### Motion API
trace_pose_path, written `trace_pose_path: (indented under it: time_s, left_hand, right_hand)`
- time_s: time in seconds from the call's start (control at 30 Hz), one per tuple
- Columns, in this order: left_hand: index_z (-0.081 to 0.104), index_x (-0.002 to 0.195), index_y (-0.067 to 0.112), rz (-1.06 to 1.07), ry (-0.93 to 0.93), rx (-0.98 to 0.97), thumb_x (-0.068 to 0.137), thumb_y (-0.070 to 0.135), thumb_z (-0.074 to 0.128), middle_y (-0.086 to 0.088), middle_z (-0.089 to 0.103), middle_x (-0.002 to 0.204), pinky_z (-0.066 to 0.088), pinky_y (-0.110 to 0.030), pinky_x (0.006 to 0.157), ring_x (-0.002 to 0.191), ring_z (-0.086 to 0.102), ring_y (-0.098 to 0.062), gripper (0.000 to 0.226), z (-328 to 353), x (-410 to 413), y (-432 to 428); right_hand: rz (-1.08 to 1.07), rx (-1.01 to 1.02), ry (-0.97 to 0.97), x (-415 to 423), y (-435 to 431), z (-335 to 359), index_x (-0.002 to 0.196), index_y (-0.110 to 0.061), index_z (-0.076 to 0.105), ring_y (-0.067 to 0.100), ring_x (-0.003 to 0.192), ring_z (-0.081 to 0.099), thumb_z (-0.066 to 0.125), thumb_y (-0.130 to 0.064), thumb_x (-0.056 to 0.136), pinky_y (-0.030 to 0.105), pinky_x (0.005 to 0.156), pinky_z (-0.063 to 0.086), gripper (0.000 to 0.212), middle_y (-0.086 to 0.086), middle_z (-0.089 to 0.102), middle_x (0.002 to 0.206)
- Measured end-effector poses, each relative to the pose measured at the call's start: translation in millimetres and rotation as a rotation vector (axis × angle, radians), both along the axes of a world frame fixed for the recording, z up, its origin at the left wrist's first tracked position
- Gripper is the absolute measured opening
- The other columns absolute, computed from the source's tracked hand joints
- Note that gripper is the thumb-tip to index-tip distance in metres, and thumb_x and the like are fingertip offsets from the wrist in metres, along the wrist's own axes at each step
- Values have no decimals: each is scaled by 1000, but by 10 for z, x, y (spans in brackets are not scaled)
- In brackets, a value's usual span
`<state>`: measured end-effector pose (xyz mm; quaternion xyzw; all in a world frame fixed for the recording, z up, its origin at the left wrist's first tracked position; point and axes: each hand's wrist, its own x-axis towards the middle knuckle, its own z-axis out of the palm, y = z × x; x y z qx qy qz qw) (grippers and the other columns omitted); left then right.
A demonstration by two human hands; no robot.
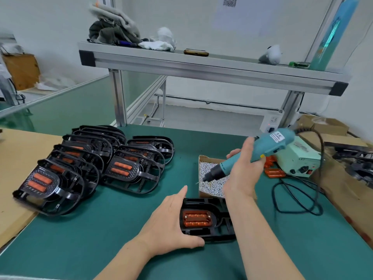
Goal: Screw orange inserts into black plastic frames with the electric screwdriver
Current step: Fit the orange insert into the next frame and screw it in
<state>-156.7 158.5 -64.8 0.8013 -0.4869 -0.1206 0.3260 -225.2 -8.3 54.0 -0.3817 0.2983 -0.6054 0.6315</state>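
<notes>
While the left hand point(171, 221) lies with straight fingers against the left edge of the one black frame point(203, 234) on the green mat point(101, 229), a single orange insert point(196, 218) sits in the frame's middle. Just beyond, the right hand point(242, 170) grips the one electric screwdriver point(270, 146), its tip over one box of screws point(210, 187). Farther left lie two overlapping rows of finished frames point(60, 178); I cannot tell their exact number.

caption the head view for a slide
Right hand holds teal electric screwdriver tip over cardboard box of silver screws; left hand steadies black plastic frame with orange insert.
</notes>
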Motion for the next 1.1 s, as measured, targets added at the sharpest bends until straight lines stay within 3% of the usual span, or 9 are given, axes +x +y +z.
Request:
trace_pose_path:
  time_s: [0.13,0.23,0.37,0.5,0.73,0.93,1.1]
  left_hand:
    - [-9,151,47,-6,-2,10,46,88,69,32,27,128,30,-20,108,127,25,13,137,6,-4,4]
    - [-11,149,50,-1,-5,7,46,88,69,34,26,129,29,-18,106,129,24,14,136,2,1,7]
    - [-9,150,48,-2,-13,0,45,89,69,33,28,131,30,-18,105,129,24,14,137,-1,6,-6]
    - [-10,150,48,-3,-11,4,45,90,68,34,27,129,29,-17,104,127,24,15,137,-2,6,-3]
    - [-12,148,51,-7,-23,17,43,96,62,34,27,132,30,-18,103,128,23,15,136,-16,27,-2]
    - [-12,147,53,-7,-22,13,46,94,63,33,26,138,30,-19,106,131,23,14,133,-28,21,-4]
    - [-10,147,55,-4,-1,-2,50,89,66,34,25,138,30,-19,108,131,24,15,128,-16,12,17]
  right_hand:
    - [111,384,-90,38,-300,-113,121,-15,49,12,70,66,54,-42,103,28,69,55,33,6,67,86]
    - [174,521,-54,94,-409,-237,127,-16,49,15,85,62,55,-35,104,29,80,53,31,6,61,112]
    - [233,574,51,163,-472,-382,123,-15,47,16,88,57,57,-30,103,26,68,50,26,8,53,122]
    - [259,641,53,205,-510,-448,132,-14,46,22,104,56,57,-27,103,27,64,49,33,10,52,129]
    - [312,669,20,181,-569,-503,124,-14,44,22,90,57,56,-19,104,30,64,49,23,13,54,125]
    - [302,669,-56,81,-572,-482,138,-7,45,30,115,55,56,0,99,35,81,52,40,17,50,139]
    - [341,644,10,-77,-559,-486,122,-1,45,31,126,52,55,2,98,37,104,48,26,25,45,144]
